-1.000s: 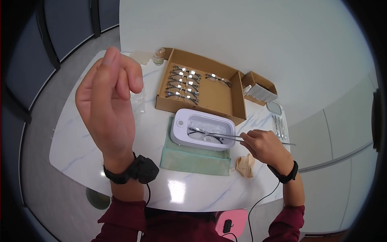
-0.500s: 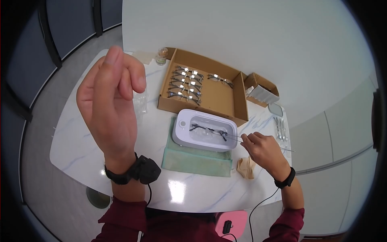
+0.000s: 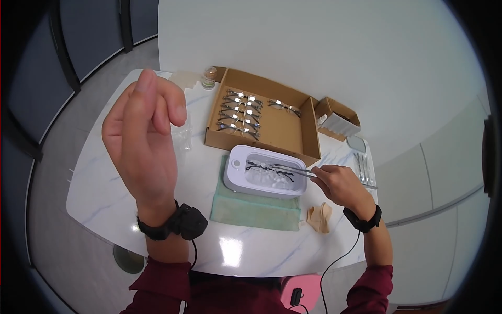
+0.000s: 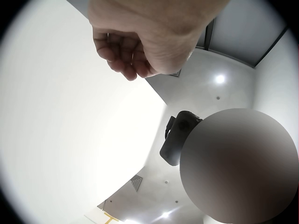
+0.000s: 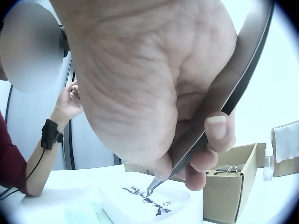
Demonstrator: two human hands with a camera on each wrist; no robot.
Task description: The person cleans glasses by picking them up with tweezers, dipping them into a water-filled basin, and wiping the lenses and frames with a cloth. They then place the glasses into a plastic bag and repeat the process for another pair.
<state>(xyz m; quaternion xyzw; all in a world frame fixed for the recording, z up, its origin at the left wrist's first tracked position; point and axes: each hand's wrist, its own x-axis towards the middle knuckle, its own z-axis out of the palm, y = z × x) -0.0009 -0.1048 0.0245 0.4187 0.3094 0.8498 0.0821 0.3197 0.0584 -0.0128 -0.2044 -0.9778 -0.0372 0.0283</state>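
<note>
My right hand [image 3: 339, 184] holds long metal tweezers [image 5: 212, 119], pinched between thumb and fingers. Their bent tips reach into a pale lilac ultrasonic cleaner [image 3: 236, 180] and meet the middle of a pair of eyeglasses [image 3: 286, 174] lying in its tub. Around the frame the liquid looks rippled, with whitish streaks. Off to the left, my left hand [image 3: 144, 141] is raised high above the table with its fingers loosely curled and nothing in them; the left wrist view shows the same hand against a white wall.
Behind the cleaner stands a cardboard box [image 3: 282, 131] with several eyeglasses. A green cloth [image 3: 253, 212] lies beneath the cleaner, a crumpled tan cloth [image 3: 319, 217] to its right. Farther out are a glass jar [image 3: 208, 78], a small carton [image 3: 340, 118] and metal tools [image 3: 363, 167].
My right hand first drew slightly back with the tweezers, then came in again, the tips at the eyeglasses' middle. The eyeglasses sit lower in the tub than a second ago. The left hand stays raised.
</note>
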